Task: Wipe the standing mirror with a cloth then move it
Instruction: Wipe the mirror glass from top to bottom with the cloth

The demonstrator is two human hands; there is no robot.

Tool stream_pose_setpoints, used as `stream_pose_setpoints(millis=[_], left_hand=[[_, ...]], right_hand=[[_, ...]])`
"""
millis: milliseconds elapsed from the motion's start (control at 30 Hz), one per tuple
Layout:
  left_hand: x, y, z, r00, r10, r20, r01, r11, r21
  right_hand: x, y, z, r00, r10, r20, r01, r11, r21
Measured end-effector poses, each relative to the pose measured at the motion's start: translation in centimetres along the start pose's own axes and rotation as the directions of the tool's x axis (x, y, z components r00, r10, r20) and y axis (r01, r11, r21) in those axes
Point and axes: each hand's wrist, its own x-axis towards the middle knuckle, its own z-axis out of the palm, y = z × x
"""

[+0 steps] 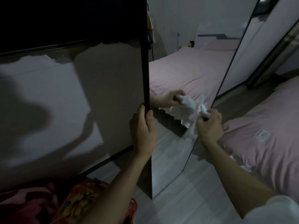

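The standing mirror runs off the top edge, so its upper frame is out of view, and its lower left corner is hidden behind the left hand and forearm. The right hand covers part of the white cloth, so how much is bunched in the palm cannot be told. The pink bed is cut by the right edge, and its small label is too blurred to read. A patterned fabric at the bottom edge is cropped and dim.

Readable txt: none.
Bed sheet label: white patch w/ print, too small & blurred to read.
Label's reflection in mirror: blurred too.
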Motion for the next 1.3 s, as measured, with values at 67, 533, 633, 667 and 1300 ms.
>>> stream_pose_setpoints(millis=[67, 533, 633, 667, 1300], left_hand=[[0.0, 0.2, 0.4, 1.000, 0.002, 0.000, -0.002, 1.000, -0.006], [0.1, -1.0, 1.0, 0.999, -0.011, -0.039, 0.010, 1.000, -0.006], [0.3, -1.8, 1.1, 0.997, -0.059, -0.054, 0.058, 0.998, -0.025], [0.4, -1.9, 1.2, 0.995, -0.066, -0.069, 0.064, 0.997, -0.032], [-0.9, -1.9, 2.6, 0.994, -0.033, -0.104, 0.027, 0.998, -0.059]], right_hand=[[1.7, -1.4, -1.1, 0.988, 0.039, -0.150, -0.023, 0.994, 0.107], [0.1, 2.4, 4.1, 0.941, 0.206, 0.267, -0.253, 0.955, 0.156], [-1.4, 4.8, 5.4, 0.854, 0.260, 0.451, -0.273, 0.961, -0.037], [-1.6, 5.2, 5.5, 0.854, 0.268, 0.447, -0.273, 0.960, -0.054], [5.0, 3.9, 3.1, 0.970, 0.120, 0.211, -0.150, 0.980, 0.131]])
